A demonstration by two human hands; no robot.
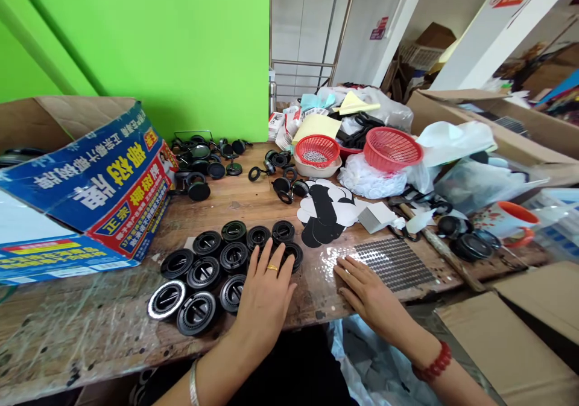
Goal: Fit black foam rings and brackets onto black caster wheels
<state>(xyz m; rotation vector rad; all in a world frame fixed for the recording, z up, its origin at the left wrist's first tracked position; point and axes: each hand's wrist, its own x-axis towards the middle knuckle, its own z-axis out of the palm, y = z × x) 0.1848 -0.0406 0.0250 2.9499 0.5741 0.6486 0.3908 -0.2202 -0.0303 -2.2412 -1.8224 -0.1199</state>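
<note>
Several black round ribbed parts (204, 271) stand in a cluster on the wooden table, one of them with a silvery ring (166, 299) on top. My left hand (266, 285) lies over the cluster's right side, fingers stretched out across the parts there and partly hiding them. To its right, my right hand (367, 288) rests with extended fingers on the shiny clear left part of a sheet of small black dots (395, 264). Whether its fingertips have picked up a dot is too small to tell. Behind the hands lie black and white rounded card pieces (323, 212).
At the left stands a blue printed carton (104, 189). Black hinged round parts (199, 164) lie along the back. Red baskets (392, 148), plastic bags, a wooden stick (446, 252) and a mug (504, 222) crowd the right. Cardboard (511, 339) is at the lower right.
</note>
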